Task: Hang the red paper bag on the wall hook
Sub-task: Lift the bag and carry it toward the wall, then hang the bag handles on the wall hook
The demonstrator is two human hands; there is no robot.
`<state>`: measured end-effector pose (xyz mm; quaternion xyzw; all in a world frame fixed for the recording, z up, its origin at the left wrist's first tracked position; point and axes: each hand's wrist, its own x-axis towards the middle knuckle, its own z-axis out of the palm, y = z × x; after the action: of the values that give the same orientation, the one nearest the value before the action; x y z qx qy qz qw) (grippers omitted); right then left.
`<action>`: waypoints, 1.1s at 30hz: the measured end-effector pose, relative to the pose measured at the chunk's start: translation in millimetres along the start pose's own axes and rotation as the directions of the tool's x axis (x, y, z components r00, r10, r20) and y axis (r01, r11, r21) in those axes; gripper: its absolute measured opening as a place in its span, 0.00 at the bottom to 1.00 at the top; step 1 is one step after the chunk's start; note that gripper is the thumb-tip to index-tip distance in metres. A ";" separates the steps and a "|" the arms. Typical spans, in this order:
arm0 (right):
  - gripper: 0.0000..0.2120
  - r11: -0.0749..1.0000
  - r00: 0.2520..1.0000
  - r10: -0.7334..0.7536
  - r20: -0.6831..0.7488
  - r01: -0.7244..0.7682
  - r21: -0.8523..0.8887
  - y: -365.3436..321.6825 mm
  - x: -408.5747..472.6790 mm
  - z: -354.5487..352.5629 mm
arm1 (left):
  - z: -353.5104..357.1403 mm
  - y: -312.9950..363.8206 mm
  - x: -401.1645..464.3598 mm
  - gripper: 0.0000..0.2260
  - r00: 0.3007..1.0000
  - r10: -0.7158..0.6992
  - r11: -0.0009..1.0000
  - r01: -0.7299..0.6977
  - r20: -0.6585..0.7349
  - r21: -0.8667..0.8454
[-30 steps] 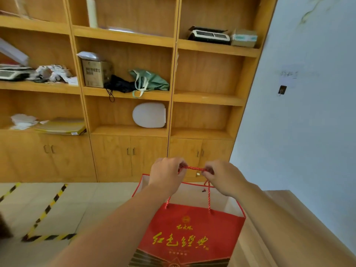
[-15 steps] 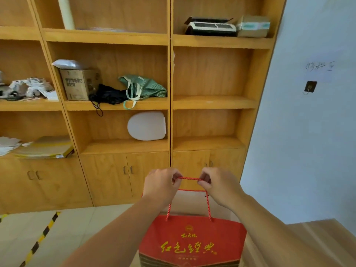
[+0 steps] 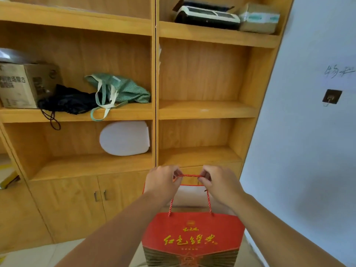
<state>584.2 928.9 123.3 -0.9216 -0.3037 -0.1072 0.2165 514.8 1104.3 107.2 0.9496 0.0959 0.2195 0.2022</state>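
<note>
Across the back, wooden shelf unit point(image 3: 154, 112) filling most of the view, pale wall point(image 3: 308, 151) to its right. Low centre, red paper bag point(image 3: 192, 236) hanging in the air in front of the cabinet doors, gold lettering facing the camera, well below and left of the wall hook point(image 3: 331, 96). On the shelves: cardboard box point(image 3: 25, 85), green striped tote point(image 3: 119, 89), black pouch point(image 3: 65, 102), white oval lid point(image 3: 125, 138). Left hand point(image 3: 162, 182) and right hand point(image 3: 219, 183) both pinched shut on the red rope handle point(image 3: 189, 175), stretched taut between them.
</note>
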 end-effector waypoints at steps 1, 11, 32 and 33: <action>0.04 1.000 1.000 0.014 -0.005 -0.014 -0.019 4.1 17.8 5.3 | 6.7 -7.4 20.6 0.04 1.000 0.022 1.000 -0.022 0.007 -0.011; 0.05 0.923 0.931 0.360 -0.069 -0.344 0.172 89.2 148.9 1.5 | 71.7 4.1 220.5 0.04 0.968 0.252 0.960 -0.247 0.019 -0.133; 0.08 0.744 0.634 0.665 -0.395 -0.610 0.273 347.2 247.2 -108.6 | 249.5 235.5 469.1 0.03 0.792 0.602 0.730 -0.493 0.105 -0.473; 0.08 0.741 0.616 0.666 -0.420 -0.611 0.278 359.4 249.2 -115.7 | 258.0 249.1 477.1 0.03 0.791 0.604 0.720 -0.488 0.100 -0.493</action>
<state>991.9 743.7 187.4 -0.8961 0.1051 -0.2382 0.3595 1077.9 921.2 181.7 0.8829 -0.2698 0.1620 0.3485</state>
